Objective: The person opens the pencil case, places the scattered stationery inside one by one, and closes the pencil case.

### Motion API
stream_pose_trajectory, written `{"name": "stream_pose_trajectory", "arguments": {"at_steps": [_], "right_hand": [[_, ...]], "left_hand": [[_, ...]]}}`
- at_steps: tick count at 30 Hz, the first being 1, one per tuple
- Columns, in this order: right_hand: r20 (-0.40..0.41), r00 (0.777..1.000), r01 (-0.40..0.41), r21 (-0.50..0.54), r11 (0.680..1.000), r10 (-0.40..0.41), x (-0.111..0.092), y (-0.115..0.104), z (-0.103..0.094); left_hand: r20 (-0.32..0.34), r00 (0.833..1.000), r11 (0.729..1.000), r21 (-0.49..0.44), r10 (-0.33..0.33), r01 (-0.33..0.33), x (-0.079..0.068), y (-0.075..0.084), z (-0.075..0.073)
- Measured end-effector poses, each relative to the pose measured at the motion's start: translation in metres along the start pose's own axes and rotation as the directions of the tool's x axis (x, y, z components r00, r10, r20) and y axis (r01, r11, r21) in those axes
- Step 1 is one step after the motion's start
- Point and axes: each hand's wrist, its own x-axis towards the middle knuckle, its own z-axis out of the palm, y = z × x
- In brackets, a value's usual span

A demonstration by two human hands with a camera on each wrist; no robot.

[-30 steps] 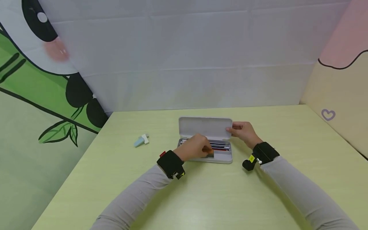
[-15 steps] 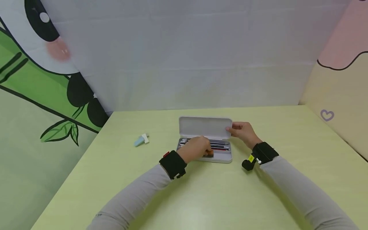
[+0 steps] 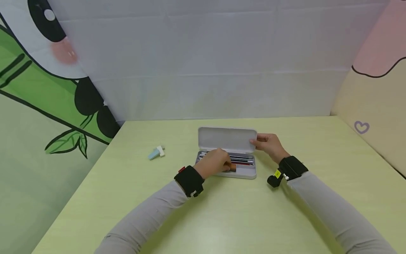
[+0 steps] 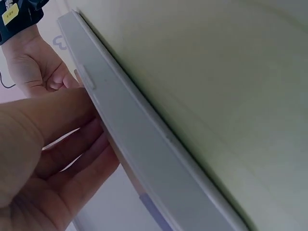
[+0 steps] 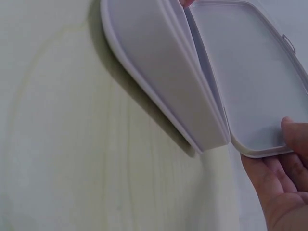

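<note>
A pale pencil case (image 3: 245, 171) lies with its lid (image 3: 219, 138) raised on the table. Several dark, slim pencils (image 3: 242, 159) lie along its back compartment. My left hand (image 3: 214, 163) reaches into the front compartment, fingers bent around a small orange-brown item (image 3: 233, 167), mostly covered by the hand. From the left wrist, my left thumb and fingers (image 4: 72, 159) appear behind the case's outer wall (image 4: 130, 120). With thumb inside and fingers behind, my right hand (image 3: 269, 145) holds the lid's right edge, as the right wrist view also shows.
To the left of the case, a small light-blue and white object (image 3: 157, 152) lies on the table (image 3: 203, 215). A pale cloth wall (image 3: 203, 70) stands behind the table's back edge, with printed panels at both sides.
My left hand first shifts slightly right, then back a little; more of the orange-brown item shows beside its fingers. My right hand stays at the lid, which remains raised.
</note>
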Motion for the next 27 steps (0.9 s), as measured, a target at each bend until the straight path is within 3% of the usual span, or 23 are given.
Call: {"name": "stream_pose_trajectory", "arguments": {"at_steps": [12, 18, 22, 27], "right_hand": [[0.002, 1.000, 0.008, 0.030, 1.000, -0.008, -0.010, 0.001, 0.013], [-0.028, 0.999, -0.032, -0.018, 0.999, 0.031, -0.024, 0.007, 0.009], [-0.019, 0.999, -0.029, -0.025, 0.999, 0.028, -0.024, 0.006, 0.011], [-0.012, 1.000, -0.004, -0.023, 1.000, 0.004, -0.019, -0.001, 0.018]], "left_hand": [[-0.005, 1.000, 1.000, 0.018, 0.016, -0.015, -0.010, -0.004, 0.003], [0.020, 0.999, 0.999, -0.012, 0.048, -0.048, -0.011, 0.000, 0.008], [-0.024, 0.999, 0.997, -0.067, 0.042, -0.044, -0.023, -0.008, 0.003], [-0.110, 0.994, 0.985, -0.171, -0.008, -0.011, -0.047, -0.031, -0.018]]}}
